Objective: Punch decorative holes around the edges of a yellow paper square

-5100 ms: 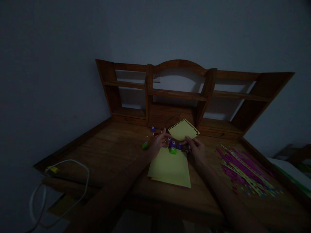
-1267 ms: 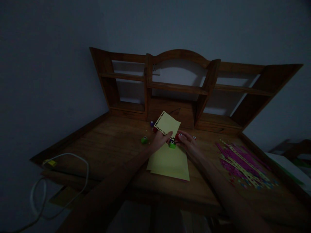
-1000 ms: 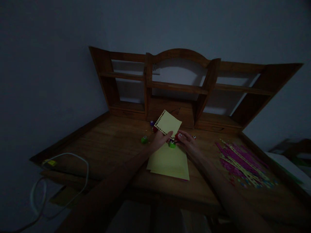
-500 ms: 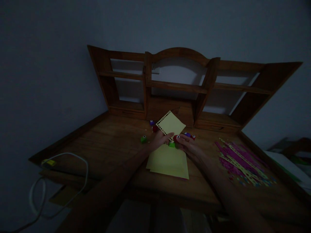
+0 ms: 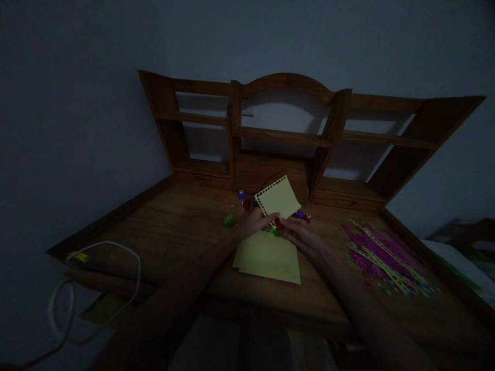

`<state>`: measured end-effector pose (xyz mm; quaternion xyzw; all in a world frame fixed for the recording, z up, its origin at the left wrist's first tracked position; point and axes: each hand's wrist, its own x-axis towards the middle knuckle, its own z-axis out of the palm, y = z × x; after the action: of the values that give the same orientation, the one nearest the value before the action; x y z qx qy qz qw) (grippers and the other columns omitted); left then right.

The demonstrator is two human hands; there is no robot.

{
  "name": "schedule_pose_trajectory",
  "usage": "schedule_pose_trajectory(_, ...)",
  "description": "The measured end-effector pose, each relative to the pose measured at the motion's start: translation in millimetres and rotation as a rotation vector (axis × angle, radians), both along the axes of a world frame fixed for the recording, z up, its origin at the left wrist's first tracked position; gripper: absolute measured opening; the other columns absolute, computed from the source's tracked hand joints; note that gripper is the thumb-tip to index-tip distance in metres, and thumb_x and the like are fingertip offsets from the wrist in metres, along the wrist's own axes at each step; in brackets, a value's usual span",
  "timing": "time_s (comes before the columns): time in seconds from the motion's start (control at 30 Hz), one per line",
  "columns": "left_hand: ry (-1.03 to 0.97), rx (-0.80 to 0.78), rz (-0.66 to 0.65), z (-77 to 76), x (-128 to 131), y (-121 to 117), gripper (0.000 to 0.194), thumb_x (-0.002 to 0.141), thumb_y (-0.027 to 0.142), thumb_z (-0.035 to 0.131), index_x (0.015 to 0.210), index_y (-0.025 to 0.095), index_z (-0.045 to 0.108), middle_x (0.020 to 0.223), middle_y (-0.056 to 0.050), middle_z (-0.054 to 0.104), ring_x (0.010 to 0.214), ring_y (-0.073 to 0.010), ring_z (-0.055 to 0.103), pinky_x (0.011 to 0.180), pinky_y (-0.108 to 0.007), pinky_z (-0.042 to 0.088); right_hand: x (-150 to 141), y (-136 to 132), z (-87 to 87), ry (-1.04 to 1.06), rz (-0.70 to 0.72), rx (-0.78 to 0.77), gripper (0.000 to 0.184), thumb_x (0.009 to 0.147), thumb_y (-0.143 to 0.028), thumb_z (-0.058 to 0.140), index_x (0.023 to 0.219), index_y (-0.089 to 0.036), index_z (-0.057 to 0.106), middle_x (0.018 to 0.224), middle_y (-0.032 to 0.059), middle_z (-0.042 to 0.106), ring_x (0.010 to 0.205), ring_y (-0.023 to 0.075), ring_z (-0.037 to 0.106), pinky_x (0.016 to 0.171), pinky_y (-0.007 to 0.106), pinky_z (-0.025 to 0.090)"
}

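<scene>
My left hand [image 5: 257,222] is closed on a pale yellow sheet of paper [image 5: 279,198], held tilted above the desk. A row of small punched holes runs along its far left edge and down its left side. In my right hand [image 5: 301,232] is a small red craft punch [image 5: 279,223], at the near corner of the sheet; whether the paper sits in its slot I cannot tell. Just below it shows a green punch [image 5: 275,232], partly hidden. More yellow sheets [image 5: 268,260] lie stacked on the desk beneath my hands.
Other punches stand around: green [image 5: 228,221], purple [image 5: 242,194], red [image 5: 246,204], and purple [image 5: 298,214] and red [image 5: 308,218] beyond my right hand. Magenta and yellow punched strips [image 5: 381,252] lie at right. A white cable [image 5: 138,263] loops over the left edge. A wooden shelf [image 5: 282,136] rises behind.
The yellow sheet has turned clockwise and shifted slightly right. The red punch has tipped in my right hand, so its white eye-like spot no longer shows.
</scene>
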<state>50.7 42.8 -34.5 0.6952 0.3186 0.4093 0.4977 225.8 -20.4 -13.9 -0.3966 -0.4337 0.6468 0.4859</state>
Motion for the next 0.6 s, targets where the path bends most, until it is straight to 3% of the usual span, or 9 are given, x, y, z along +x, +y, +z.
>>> schedule_pose_trajectory(0.27, 0.003, -0.001, -0.016, 2.3, 1.0, -0.5, 0.035, 0.081, 0.048, 0.062, 0.081, 0.013, 0.059, 0.063, -0.001, 0.059, 0.045, -0.0095, 0.051, 0.041, -0.02, 0.04, -4.5, -2.4, 4.9, -0.003, 0.015, 0.024, 0.024, 0.069, -0.034, 0.081, 0.072, -0.014, 0.069, 0.069, 0.0026, 0.067, 0.052, 0.0081, 0.054, 0.045, 0.02, 0.037)
schedule_pose_trajectory(0.6, -0.002, 0.009, 0.005, 8.3, 2.6, -5.1, 0.035, 0.081, 0.048, 0.061, 0.08, 0.013, 0.06, 0.062, -0.003, 0.061, 0.045, -0.0098, 0.052, 0.041, -0.02, 0.041, -9.0, -2.6, 4.8, 0.02, -0.022, 0.022, 0.027, 0.065, -0.036, 0.084, 0.068, -0.015, 0.068, 0.071, 0.004, 0.068, 0.056, 0.0115, 0.057, 0.05, 0.024, 0.042)
